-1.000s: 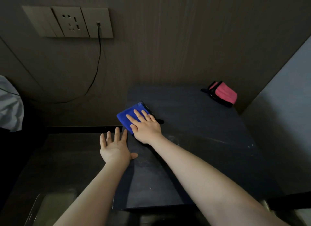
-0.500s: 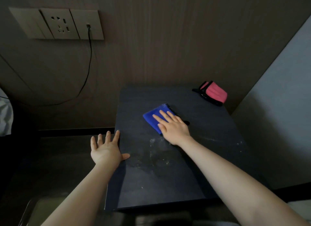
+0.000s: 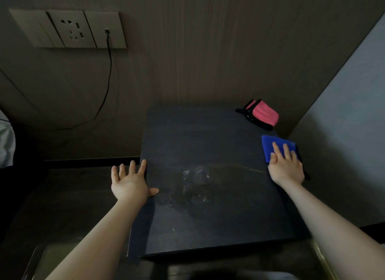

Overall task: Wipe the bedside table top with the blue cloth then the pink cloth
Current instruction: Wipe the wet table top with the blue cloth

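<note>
My right hand (image 3: 286,167) presses flat, fingers spread, on one folded blue cloth (image 3: 273,147); pink cloth (image 3: 263,115) looks fuzzy, perhaps microfibre.

Two bare forearms reached in from the bottom edge, with no sleeves visible. The left hand (image 3: 131,183) and right hand (image 3: 286,168) wore no gloves, rings, watches or bracelets. Fingernails looked short and unpainted, though the dim light obscured detail.

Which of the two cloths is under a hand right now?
The blue cloth, pressed flat under the right hand at the table's right edge. The pink cloth lies untouched in the far right corner.
</note>
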